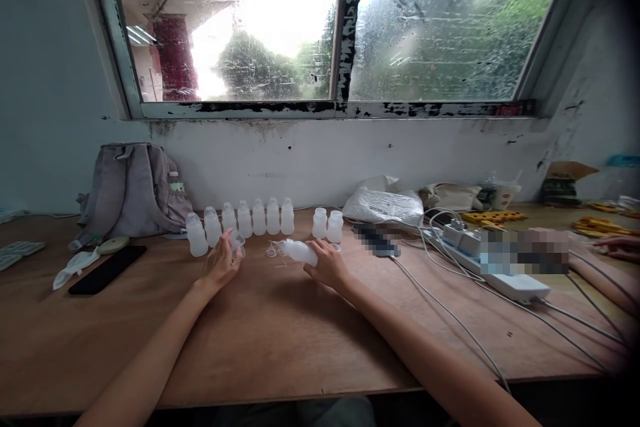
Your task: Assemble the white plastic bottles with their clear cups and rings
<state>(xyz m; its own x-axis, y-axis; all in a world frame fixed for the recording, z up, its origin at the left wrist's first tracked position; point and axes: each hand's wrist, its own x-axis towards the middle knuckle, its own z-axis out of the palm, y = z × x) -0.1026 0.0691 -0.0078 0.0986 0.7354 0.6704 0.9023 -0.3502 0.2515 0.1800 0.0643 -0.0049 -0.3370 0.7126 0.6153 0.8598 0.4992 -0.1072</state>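
Note:
My left hand [220, 261] has its fingers closed round a clear cap [237, 240], near the left end of a row of several capped white bottles [259, 219]. In my right hand [326, 263] is a white bottle [300, 252], tilted on its side with its neck pointing left. Small clear rings [274, 249] lie on the table beside that bottle's neck. Behind my right hand stand two uncapped white bottles [335, 227].
A grey backpack [131, 190] and a black phone [107, 270] are on the table [250, 347] at left. To the right lie a silvery bag [384, 203], a white power strip [515, 282] and cables. Another person's arm [605, 273] reaches in from the right.

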